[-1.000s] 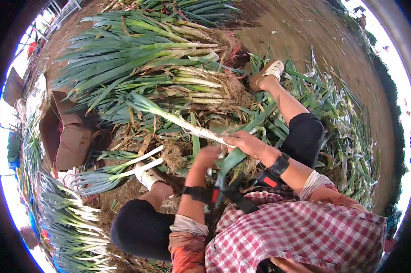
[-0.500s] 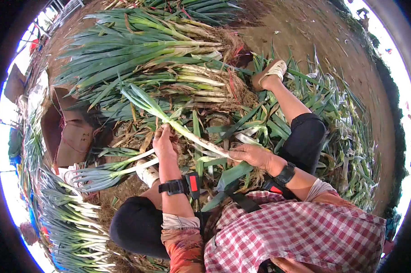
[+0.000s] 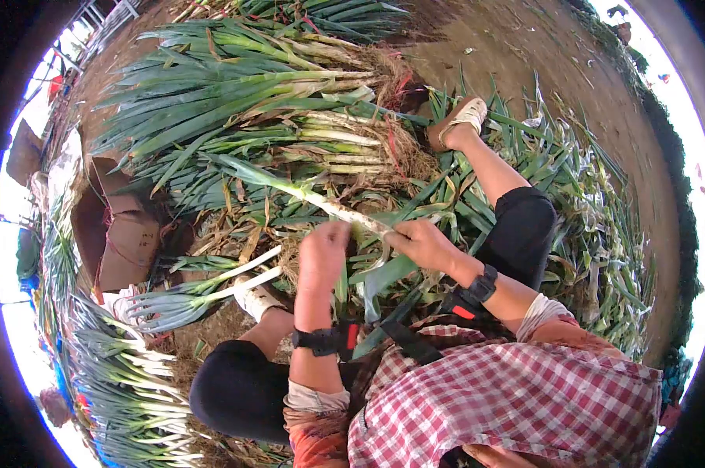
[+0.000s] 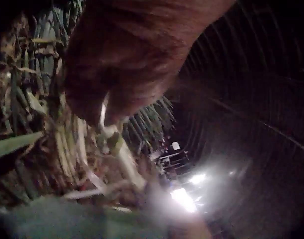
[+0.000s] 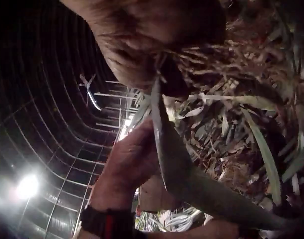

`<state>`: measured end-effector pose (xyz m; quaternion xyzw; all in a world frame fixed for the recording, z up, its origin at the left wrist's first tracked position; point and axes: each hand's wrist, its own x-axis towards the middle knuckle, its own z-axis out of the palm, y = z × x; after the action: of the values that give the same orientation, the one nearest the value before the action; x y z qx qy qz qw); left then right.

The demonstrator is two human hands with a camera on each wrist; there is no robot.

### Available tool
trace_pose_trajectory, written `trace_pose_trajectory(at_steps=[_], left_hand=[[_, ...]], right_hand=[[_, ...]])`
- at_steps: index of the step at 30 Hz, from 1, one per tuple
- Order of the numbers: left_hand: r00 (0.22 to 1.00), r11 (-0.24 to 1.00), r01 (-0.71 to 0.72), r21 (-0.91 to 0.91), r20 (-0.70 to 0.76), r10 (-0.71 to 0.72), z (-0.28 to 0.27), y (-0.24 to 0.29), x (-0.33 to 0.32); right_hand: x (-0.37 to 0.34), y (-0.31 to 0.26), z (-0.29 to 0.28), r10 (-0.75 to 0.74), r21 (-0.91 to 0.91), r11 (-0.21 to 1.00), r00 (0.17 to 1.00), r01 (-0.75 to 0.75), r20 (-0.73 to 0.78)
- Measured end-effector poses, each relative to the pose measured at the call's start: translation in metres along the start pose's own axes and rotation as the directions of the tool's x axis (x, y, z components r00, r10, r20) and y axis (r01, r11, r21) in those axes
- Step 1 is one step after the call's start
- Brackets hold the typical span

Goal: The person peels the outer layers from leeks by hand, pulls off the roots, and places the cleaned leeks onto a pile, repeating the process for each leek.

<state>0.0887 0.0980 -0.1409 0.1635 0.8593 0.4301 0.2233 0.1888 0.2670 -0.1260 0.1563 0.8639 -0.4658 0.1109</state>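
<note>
A large green onion (image 3: 340, 210) lies slantwise in front of the person, leaves toward the upper left. The right hand (image 3: 426, 243) grips its root end. Blurred in the head view, the left hand (image 3: 323, 251) is just below the stalk with fingers curled. In the left wrist view, a thin pale strip (image 4: 103, 113) of outer skin runs from the left fingers toward the pale stalk (image 4: 127, 162). A long, wide leaf (image 5: 174, 159) hangs below the right hand in the right wrist view, and also shows under the stalk in the head view.
Tied bundles of untrimmed green onions (image 3: 290, 86) lie ahead. Cleaned onions (image 3: 212, 296) lie left by the foot, with a row of more (image 3: 134, 390) at lower left. A cardboard box (image 3: 130, 242) stands left. Stripped leaves (image 3: 586, 226) are heaped at right.
The left hand went from beside the root end out to the onion's leafy part, then came back toward the body below the stalk. The right hand kept its grip on the root end.
</note>
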Motion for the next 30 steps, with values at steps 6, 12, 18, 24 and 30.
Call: trace_pose_trajectory(at_steps=[6, 12, 18, 24, 30], left_hand=[[0.852, 0.832, 0.3, -0.467, -0.261, -0.454, -0.023, -0.005, 0.012], [0.851, 0.995, 0.033, -0.092, -0.52, -0.076, -0.022, -0.047, 0.033], [0.955, 0.89, 0.105, 0.443, -0.294, 0.033, -0.017, -0.043, 0.026], [0.911, 0.911, -0.412, -0.006, -0.037, 0.411, 0.033, 0.047, -0.014], [0.972, 0.988, -0.142, 0.062, -0.182, 0.151, 0.004, 0.019, -0.021]], right_hand=[[-0.02, 0.001, 0.015, -0.391, -0.257, 0.905, 0.903, 0.34, -0.18], [-0.028, -0.017, 0.012, -0.461, -0.479, 0.811, 0.872, 0.337, -0.166], [-0.028, -0.008, 0.013, -0.449, -0.53, 0.787, 0.883, 0.317, -0.138], [-0.007, 0.004, 0.036, -0.163, -0.527, 0.839, 0.987, 0.135, -0.007], [-0.007, 0.009, 0.047, -0.027, -0.216, 0.976, 0.999, 0.017, -0.045]])
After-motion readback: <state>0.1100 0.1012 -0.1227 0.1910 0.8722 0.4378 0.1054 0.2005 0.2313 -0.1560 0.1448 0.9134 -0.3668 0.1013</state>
